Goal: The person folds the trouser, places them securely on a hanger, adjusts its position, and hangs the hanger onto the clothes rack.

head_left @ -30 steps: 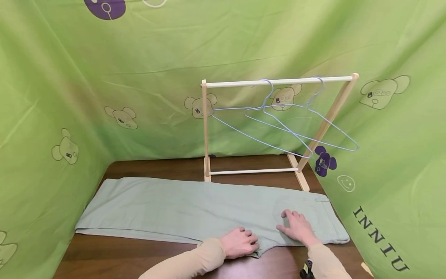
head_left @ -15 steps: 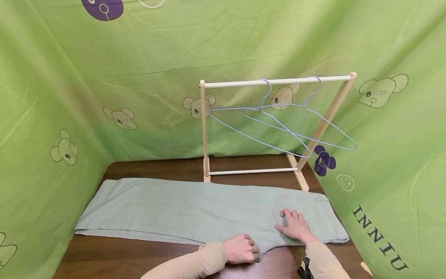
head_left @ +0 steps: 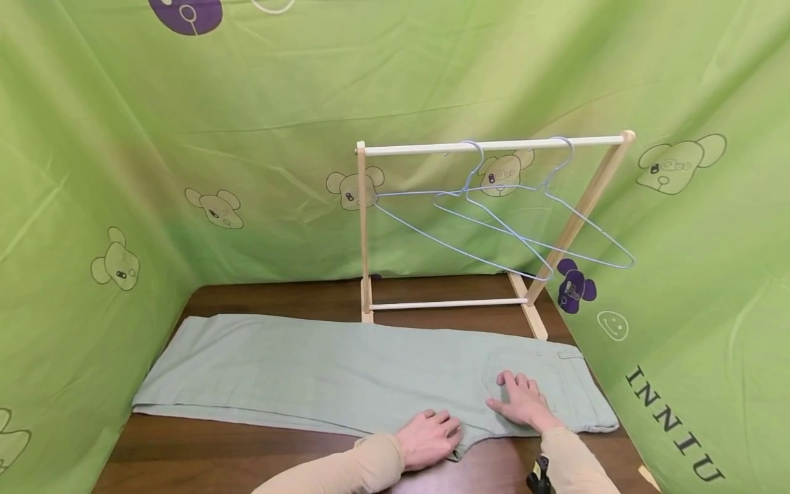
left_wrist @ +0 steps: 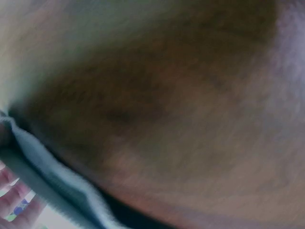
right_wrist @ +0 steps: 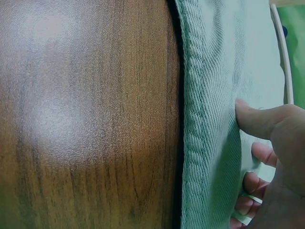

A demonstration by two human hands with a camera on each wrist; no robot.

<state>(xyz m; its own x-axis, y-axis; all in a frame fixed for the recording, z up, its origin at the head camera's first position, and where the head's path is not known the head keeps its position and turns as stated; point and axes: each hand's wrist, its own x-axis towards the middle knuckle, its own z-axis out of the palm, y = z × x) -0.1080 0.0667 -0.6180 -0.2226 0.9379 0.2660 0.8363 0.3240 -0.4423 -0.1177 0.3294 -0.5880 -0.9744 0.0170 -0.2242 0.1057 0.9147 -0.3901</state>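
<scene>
A pair of pale green trousers (head_left: 296, 370), folded lengthwise, lies flat across the table with its waistband at the right. My left hand (head_left: 430, 439) lies over the near edge of the trousers at the crotch, fingers bent and slightly spread on the cloth. The left wrist view is mostly blurred, with a cloth edge (left_wrist: 62, 171) and some fingers at lower left. My right hand (head_left: 523, 400) rests its fingertips on the upper part of the trousers beside the back pocket. In the right wrist view its thumb (right_wrist: 257, 117) touches the fabric, fingers loosely curved.
A wooden clothes rack (head_left: 365, 233) stands behind the trousers on the dark wooden table (head_left: 278, 295). Two lilac wire hangers (head_left: 469, 195) hang from its white top rail (head_left: 413, 149). Green printed cloth (head_left: 265, 89) encloses the back and both sides.
My left hand has pulled slightly toward the near edge and then spread its fingers over the crotch cloth. The right hand has stayed almost still. The trousers' crotch edge has shifted a little.
</scene>
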